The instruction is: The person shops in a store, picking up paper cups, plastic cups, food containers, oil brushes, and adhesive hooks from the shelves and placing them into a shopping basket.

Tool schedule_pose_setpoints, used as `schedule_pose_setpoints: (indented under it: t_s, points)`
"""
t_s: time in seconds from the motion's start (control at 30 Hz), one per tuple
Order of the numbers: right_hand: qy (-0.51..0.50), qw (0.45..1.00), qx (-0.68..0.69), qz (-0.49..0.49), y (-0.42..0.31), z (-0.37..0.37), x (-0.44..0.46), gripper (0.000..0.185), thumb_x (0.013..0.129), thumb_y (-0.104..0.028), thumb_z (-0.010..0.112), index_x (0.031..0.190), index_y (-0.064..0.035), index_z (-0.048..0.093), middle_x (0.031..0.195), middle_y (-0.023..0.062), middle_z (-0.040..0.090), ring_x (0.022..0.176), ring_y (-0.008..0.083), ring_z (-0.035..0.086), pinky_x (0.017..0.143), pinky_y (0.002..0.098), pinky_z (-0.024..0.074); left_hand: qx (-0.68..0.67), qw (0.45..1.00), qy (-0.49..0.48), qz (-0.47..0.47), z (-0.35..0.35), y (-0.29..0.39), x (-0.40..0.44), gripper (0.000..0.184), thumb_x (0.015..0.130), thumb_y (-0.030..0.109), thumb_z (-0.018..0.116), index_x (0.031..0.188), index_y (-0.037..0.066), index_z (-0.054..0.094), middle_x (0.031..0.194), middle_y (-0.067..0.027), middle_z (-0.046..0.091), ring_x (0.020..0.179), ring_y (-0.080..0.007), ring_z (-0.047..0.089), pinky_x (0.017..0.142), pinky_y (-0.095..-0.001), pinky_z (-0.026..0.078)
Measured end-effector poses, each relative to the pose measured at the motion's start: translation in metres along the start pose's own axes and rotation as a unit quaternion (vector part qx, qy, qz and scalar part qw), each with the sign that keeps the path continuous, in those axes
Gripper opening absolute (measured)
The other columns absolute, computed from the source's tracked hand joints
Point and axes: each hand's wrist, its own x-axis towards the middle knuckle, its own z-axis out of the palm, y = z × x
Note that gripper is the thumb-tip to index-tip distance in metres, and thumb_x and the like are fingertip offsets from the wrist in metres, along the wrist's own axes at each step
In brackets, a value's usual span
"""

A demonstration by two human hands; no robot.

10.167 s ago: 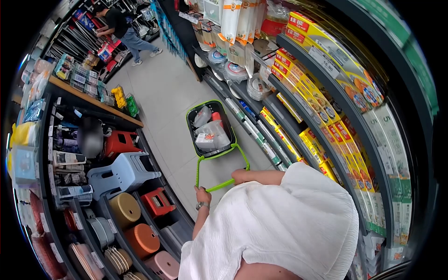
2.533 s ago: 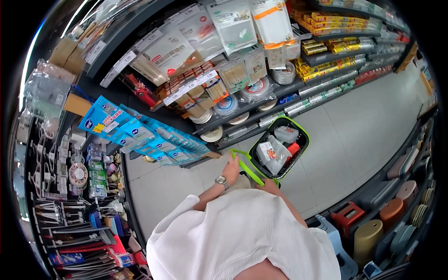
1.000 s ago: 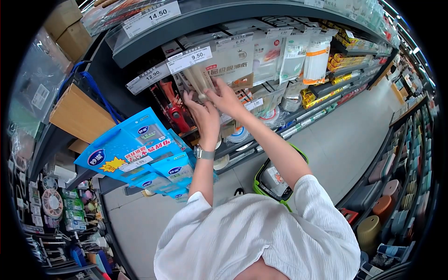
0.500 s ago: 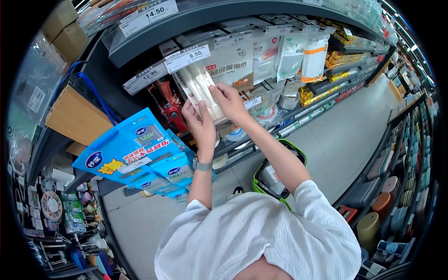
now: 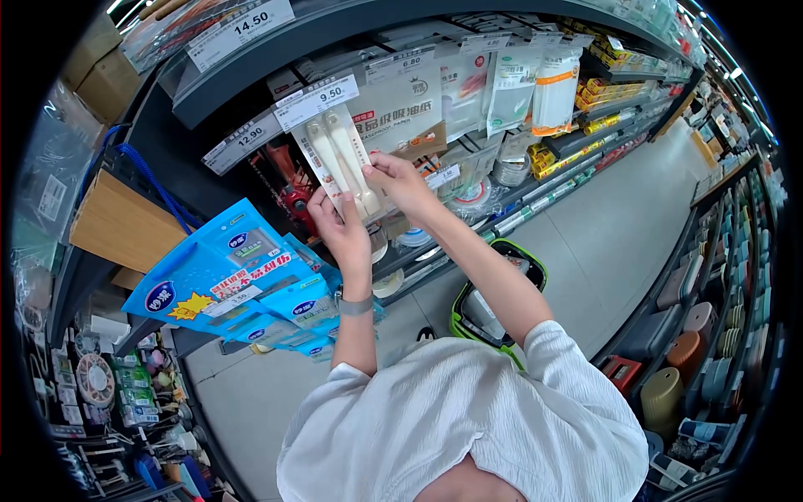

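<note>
A narrow card pack (image 5: 341, 151) with long cream plastic pieces under a clear cover hangs below the 9.50 price tag (image 5: 318, 103). I cannot make out what kind of tool is inside. My left hand (image 5: 345, 238) grips its lower left edge, thumb over the front. On the right edge, my right hand (image 5: 403, 186) pinches it between thumb and fingers. Red-handled tools (image 5: 294, 197) hang just left of the pack. Behind and to its right is a white pack of oil-absorbing paper (image 5: 406, 105).
Blue hanging packs (image 5: 226, 268) jut out left of my forearm. A green-rimmed black basket (image 5: 493, 309) stands on the floor below my right arm. Shelves of cups and dishes (image 5: 661, 402) line the right side. A cardboard box (image 5: 125, 217) is at left.
My view has shifted slightly, so the shelf sits a little further left. The pack's front now faces me more fully, and both hands keep hold of its edges.
</note>
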Motion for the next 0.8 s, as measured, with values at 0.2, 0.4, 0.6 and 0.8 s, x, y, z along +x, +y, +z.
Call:
schedule_pose_setpoints:
  t_s: [0.2,0.4,0.6,0.8]
  points:
    - [0.007,0.999,0.049,-0.004,0.004,0.008,-0.005,0.024,0.103,-0.016,0.055,0.120,-0.0010,0.064,0.108,0.0017,0.068,0.097,0.0066,0.060,0.086,0.0245,0.0475,-0.039,0.999,0.006,-0.012,-0.003,0.000,0.002,0.036,0.101,0.008,0.057,0.131,-0.002,0.038,0.126,-0.0199,0.059,0.116,-0.0211,0.058,0.101,-0.0319,0.044]
    - [0.002,0.998,0.062,0.009,-0.009,-0.007,-0.045,0.028,0.104,-0.020,0.055,0.122,-0.0010,0.063,0.111,0.0014,0.067,0.102,0.0064,0.059,0.090,0.0241,0.0464,-0.073,0.997,-0.022,-0.034,0.005,0.016,-0.030,0.036,0.100,0.007,0.059,0.129,-0.003,0.040,0.124,-0.0176,0.060,0.114,-0.0186,0.058,0.100,-0.0311,0.045]
    - [0.163,0.979,-0.024,0.121,0.060,-0.070,-0.150,0.028,0.104,-0.021,0.053,0.114,0.0007,0.065,0.096,-0.0007,0.065,0.088,0.0040,0.055,0.077,0.0222,0.0464,-0.090,0.965,-0.154,-0.191,0.006,-0.027,-0.106,0.032,0.096,0.002,0.065,0.122,-0.003,0.047,0.115,-0.0158,0.065,0.105,-0.0147,0.063,0.093,-0.0277,0.050]
    - [0.313,0.934,0.053,0.167,0.057,-0.093,-0.259,0.027,0.103,-0.027,0.056,0.108,-0.0027,0.067,0.093,-0.0019,0.066,0.083,0.0037,0.058,0.074,0.0219,0.0470,-0.055,0.862,-0.349,-0.364,0.012,-0.053,-0.162,0.016,0.098,0.011,0.064,0.107,-0.002,0.059,0.088,-0.0077,0.071,0.071,-0.0064,0.063,0.061,-0.0211,0.049]
